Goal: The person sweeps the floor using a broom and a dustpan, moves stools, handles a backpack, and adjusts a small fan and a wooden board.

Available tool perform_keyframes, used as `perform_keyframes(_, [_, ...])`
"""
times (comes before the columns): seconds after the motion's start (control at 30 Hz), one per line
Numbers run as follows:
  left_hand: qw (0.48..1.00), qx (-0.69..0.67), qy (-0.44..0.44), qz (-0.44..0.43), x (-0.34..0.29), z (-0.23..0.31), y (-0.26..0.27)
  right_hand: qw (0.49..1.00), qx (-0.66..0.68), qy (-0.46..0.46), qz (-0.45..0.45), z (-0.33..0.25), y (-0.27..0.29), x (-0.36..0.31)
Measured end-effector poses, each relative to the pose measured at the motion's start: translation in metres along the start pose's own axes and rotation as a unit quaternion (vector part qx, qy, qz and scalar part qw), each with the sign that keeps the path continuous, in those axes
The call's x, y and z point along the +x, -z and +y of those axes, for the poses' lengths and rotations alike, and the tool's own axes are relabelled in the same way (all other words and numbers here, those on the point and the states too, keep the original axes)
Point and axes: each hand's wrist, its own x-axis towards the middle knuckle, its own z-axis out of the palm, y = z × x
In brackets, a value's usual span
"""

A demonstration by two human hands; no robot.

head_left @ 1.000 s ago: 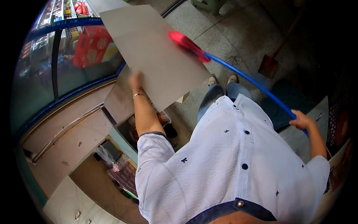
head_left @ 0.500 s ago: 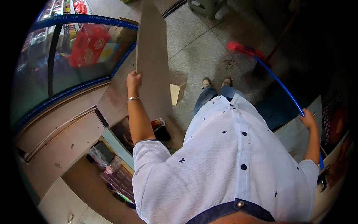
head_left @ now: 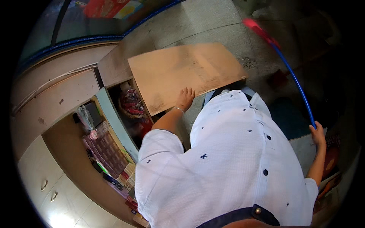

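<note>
A brown wooden board (head_left: 182, 72) lies nearly flat in front of me, one end beside the counter and the other reaching over my legs. On its near edge rests my left hand (head_left: 186, 99), fingers spread and palm down. My right hand (head_left: 318, 133), off to the right, is wrapped round the blue handle of a broom (head_left: 301, 91). The broom's red head is far from me and blurred. Whatever is under the board, including my feet, is hidden.
A glass case (head_left: 83, 26) with a blue rim stands at the far left. Below it, an open compartment holds a red plastic-wrapped bundle (head_left: 131, 102). Nearer are a shelf with a purple-brown patterned box (head_left: 108, 150) and pale cabinet doors (head_left: 40, 173). A dark red dustpan-like thing (head_left: 278, 79) sits on the right floor.
The board has swung down from upright to nearly flat. My left hand has gone from gripping its edge to lying open on it. The broom stays in my right hand.
</note>
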Motion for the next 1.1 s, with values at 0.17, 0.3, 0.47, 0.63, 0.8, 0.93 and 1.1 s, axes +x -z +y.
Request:
perform_keyframes(0.17, [0.997, 0.06, 0.016, -0.049, -0.011, 0.002, -0.043, 0.989, -0.083, 0.105, -0.068, -0.119, -0.002, -0.003])
perform_keyframes(0.3, [0.993, 0.067, 0.027, -0.094, -0.009, -0.004, -0.033, 0.963, -0.121, 0.18, -0.162, -0.217, -0.036, -0.001])
perform_keyframes(0.47, [0.991, 0.054, 0.03, -0.118, 0.0, -0.011, -0.024, 0.936, -0.094, 0.237, -0.241, -0.239, -0.102, 0.034])
perform_keyframes(0.63, [0.995, 0.042, 0.024, -0.084, 0.001, -0.017, -0.003, 0.95, -0.169, 0.155, -0.212, -0.218, -0.129, 0.07])
perform_keyframes(0.8, [0.99, -0.076, 0.077, -0.086, 0.012, -0.029, 0.031, 0.937, -0.33, 0.1, -0.049, -0.178, -0.127, 0.095])
perform_keyframes(0.93, [0.989, -0.093, 0.099, -0.062, 0.026, -0.035, 0.07, 0.947, -0.321, 0.013, 0.031, -0.114, -0.088, 0.094])
perform_keyframes(1.1, [0.991, -0.085, 0.09, -0.05, 0.045, -0.056, 0.097, 0.973, -0.221, -0.05, 0.052, -0.056, -0.051, 0.081])
